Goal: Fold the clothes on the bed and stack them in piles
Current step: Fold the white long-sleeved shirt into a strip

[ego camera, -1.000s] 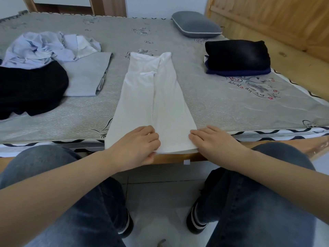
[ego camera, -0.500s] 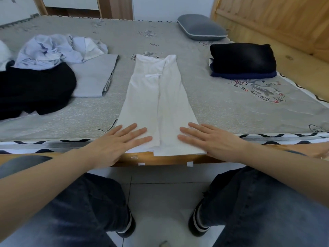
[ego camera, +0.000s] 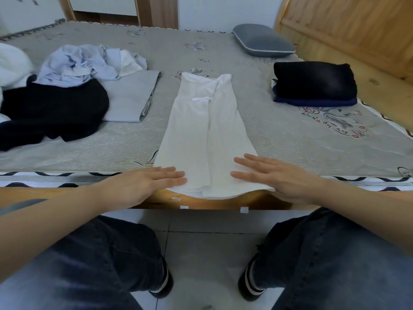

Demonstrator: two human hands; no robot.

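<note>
My left hand [ego camera: 148, 183] lies flat with straight fingers on the near left corner of the white garment [ego camera: 207, 139], and my right hand [ego camera: 276, 175] lies flat the same way on its near right corner, fingers spread a little; neither hand grips anything. The garment is folded lengthwise into a long narrow strip that runs away from me down the middle of the bed [ego camera: 279, 139], with its near hem hanging just over the wooden bed frame [ego camera: 67, 198]. On the left side of the bed an unfolded black garment [ego camera: 55, 113] lies spread out, touching a crumpled pale blue shirt [ego camera: 73, 66] behind it, and both partly overlie a flat grey garment [ego camera: 131, 99]. At the far left edge something white and puffy [ego camera: 12, 63] shows, but I cannot tell what it is. On the right, well apart from the strip, stands a pile: a folded black garment [ego camera: 312, 81] on top of a folded navy one [ego camera: 312, 101]. A grey pillow [ego camera: 262, 41] rests at the far end near the wooden headboard [ego camera: 348, 25]. My knees in blue jeans [ego camera: 335, 260] sit below the frame, over a tiled floor [ego camera: 205, 253].
</note>
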